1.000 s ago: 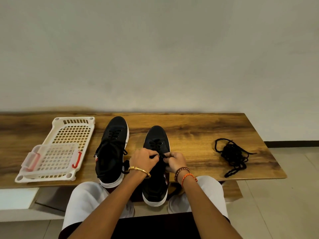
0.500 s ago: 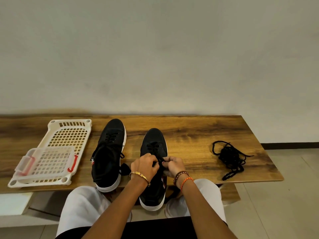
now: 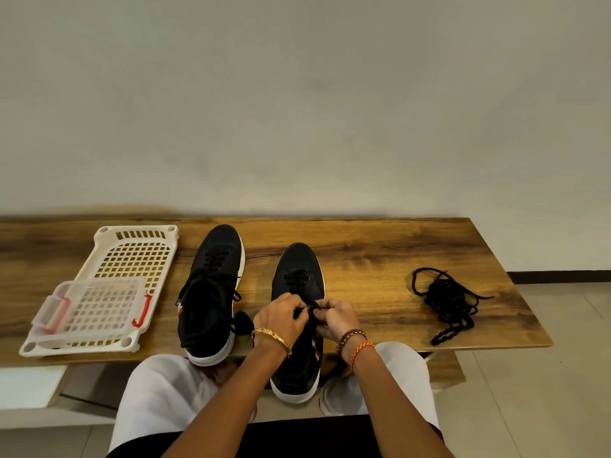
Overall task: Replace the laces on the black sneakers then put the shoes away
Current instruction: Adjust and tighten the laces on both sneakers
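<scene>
Baskets sit furthest left of the fingers: a white slotted tray (image 3: 135, 259) with a smaller clear basket (image 3: 96, 309) resting on its near end, both on the wooden bench (image 3: 380, 249). Just left of the left hand (image 3: 281, 317) lies 1 black sneaker (image 3: 211, 292), laced, toe pointing away. Both hands meet over the second black sneaker (image 3: 299, 272), whose heel hangs past the bench's near edge. Left fingers (image 3: 299, 304) and right fingers (image 3: 325, 307) curl inward, pinching the black lace (image 3: 310, 307) above the tongue. The right hand (image 3: 335, 317) almost touches the left. Well right of the fingers, a loose tangle of black laces (image 3: 446, 299) lies on the bench.
</scene>
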